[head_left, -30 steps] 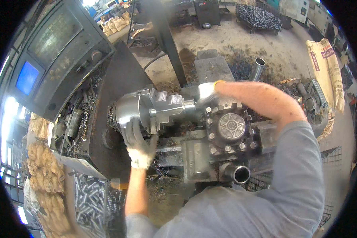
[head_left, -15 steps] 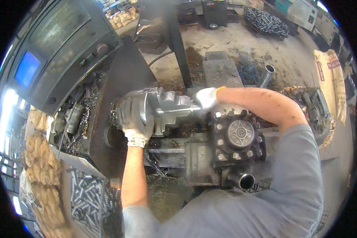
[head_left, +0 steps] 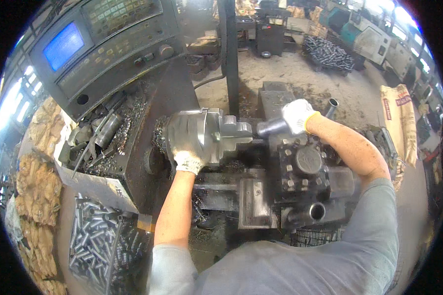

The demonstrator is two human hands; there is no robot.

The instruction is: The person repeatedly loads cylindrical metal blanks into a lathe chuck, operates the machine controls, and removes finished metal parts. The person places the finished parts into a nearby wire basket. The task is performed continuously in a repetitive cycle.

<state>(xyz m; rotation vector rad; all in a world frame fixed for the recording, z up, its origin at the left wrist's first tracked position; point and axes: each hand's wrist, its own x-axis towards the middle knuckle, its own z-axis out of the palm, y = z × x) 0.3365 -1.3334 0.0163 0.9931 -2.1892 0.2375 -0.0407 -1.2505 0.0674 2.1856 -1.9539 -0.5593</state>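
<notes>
My right hand [head_left: 299, 115], in a white glove with a yellow cuff edge, is closed around a short metal tube [head_left: 271, 127]. The tube lies roughly level just right of the stepped jaws [head_left: 236, 129] of a lathe chuck [head_left: 212, 135], its left end apart from them. My left hand [head_left: 187, 142], gloved with a white cuff and a dark grey front, rests on the chuck's round side. Its fingers look stretched along the metal, though blurred. Below my right hand is the bolted tool turret [head_left: 304, 172] with its round cap.
A control panel [head_left: 113, 54] with a blue screen stands upper left. Below it, a tray [head_left: 101, 184] holds chips and tools. Many metal tubes fill a bin [head_left: 91, 241] lower left. An open-ended tube [head_left: 317, 211] sticks out below the turret; another tube [head_left: 331, 106] stands behind it.
My right hand has moved right, away from the chuck jaws, and the tube in it now shows. My left hand stays on the chuck. The view has shifted, showing more of the panel.
</notes>
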